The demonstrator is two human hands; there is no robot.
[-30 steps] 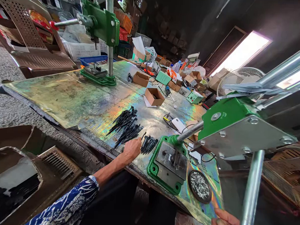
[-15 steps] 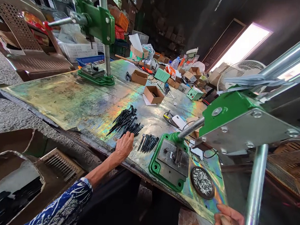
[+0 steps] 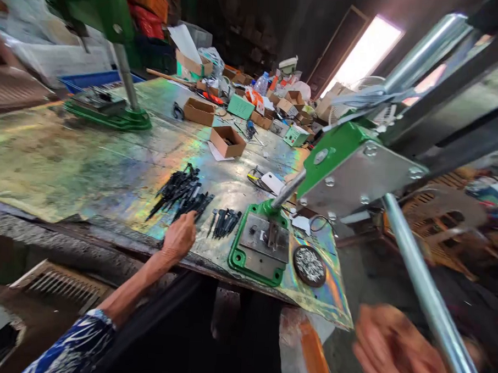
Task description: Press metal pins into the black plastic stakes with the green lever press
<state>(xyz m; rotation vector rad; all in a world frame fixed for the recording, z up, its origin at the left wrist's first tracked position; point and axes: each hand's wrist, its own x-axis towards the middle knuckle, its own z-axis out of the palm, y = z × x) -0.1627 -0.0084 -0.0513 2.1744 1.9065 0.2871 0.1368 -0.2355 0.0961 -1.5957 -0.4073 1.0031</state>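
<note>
My left hand [image 3: 179,236] is at the near edge of a loose pile of black pointed plastic pieces [image 3: 178,189]. Its fingers are bent and pressed together; what they hold, if anything, is hidden. A smaller row of the same black pieces [image 3: 225,223] lies between that hand and the green hand press [image 3: 257,247]. Some dark part sits on the press's metal plate. Blurred by motion, my right hand [image 3: 401,347] is beside the shiny press lever [image 3: 432,288] at lower right, its fingers curled. Right of the press base stands a round dish of small silvery metal pieces [image 3: 309,265].
A second green press [image 3: 107,114] stands at the table's far left. Open cardboard boxes [image 3: 227,141], a white phone-like object [image 3: 273,183] and heaped clutter fill the back. The table's front edge [image 3: 204,270] runs just before my lap. A slatted chair [image 3: 441,222] is at right.
The camera view has swung, shifting the table left in the picture. My left hand stays by the pile. My right hand is higher and shows more fully beside the lever, whose angle has changed.
</note>
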